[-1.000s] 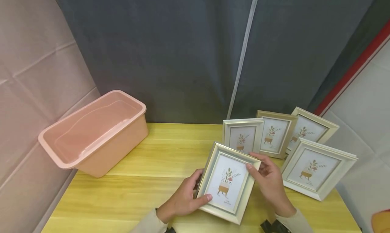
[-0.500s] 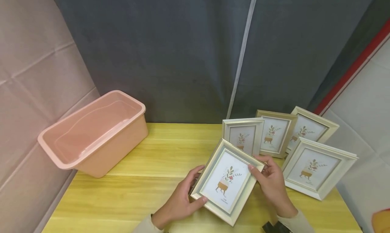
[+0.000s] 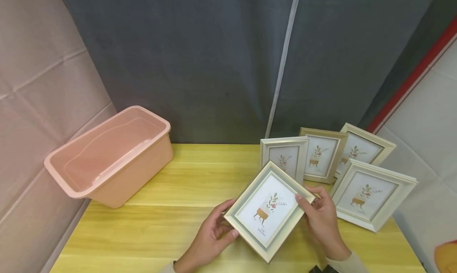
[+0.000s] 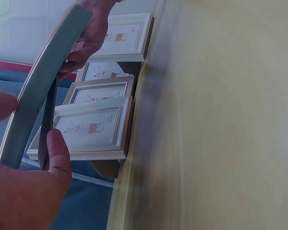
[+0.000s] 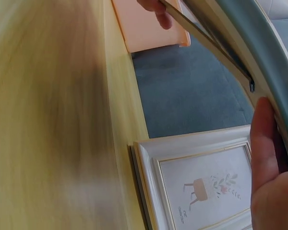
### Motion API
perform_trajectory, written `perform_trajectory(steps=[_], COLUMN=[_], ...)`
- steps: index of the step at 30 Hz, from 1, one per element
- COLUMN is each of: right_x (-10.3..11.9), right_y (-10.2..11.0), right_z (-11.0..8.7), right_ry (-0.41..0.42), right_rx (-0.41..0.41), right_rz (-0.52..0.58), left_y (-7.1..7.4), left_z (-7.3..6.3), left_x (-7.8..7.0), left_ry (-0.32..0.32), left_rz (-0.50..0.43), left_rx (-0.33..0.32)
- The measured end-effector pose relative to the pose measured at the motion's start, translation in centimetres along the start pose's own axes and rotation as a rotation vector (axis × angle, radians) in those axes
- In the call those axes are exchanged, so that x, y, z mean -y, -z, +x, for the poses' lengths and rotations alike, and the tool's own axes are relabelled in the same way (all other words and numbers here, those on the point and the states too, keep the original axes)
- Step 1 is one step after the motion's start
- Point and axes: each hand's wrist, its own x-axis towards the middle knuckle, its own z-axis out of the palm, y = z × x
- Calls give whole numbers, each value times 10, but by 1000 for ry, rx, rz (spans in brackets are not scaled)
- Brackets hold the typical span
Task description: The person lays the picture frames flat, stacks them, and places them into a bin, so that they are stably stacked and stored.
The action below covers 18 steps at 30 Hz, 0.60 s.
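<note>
Up above the table (image 3: 125, 235), the picture frame (image 3: 267, 215) is being held tilted, face upward, between two grasping hands. Its right corner is pinched by the right hand (image 3: 323, 217), thumb on the front; its left edge is gripped by the left hand (image 3: 210, 237), whose fingers are partly hidden. The back stand (image 4: 48, 124) is seen only edge-on. Behind, the white frame's (image 3: 285, 148) base is covered, and the rearmost frame (image 3: 383, 152) is partly blocked.

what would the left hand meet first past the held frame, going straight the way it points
Likely the leftmost standing frame, ahead and right of the left hand, though depth is unclear.
</note>
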Motion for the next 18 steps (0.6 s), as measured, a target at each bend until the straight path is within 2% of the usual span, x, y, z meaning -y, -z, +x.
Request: perform_trajectory(steps=[2,7,9,11,15,18], right_x=[0,-1,-2,-3,-6,-8], right_y=[-1,-5,-7,-9,-13,-15], right_z=[-2,-7,-9,-11,-14,-16], right_ry=[9,-4,-19,-24,-17,-25], right_rx=[-14,-94,-126,-145,-150,-164], right_rz=[13,11,7,16,60,84], left_y=[-3,-10,-12,-15,-19,-20], left_z=[-2,-4,-4,-3,-2,-2], left_x=[-2,-6,-6,-5,-5,-6], left_ry=[55,270,310,310,271,238], left_rz=[-47,-128,-155,-182,-187,-183], left_rx=[-19,-103,-137,-174,-243,-259])
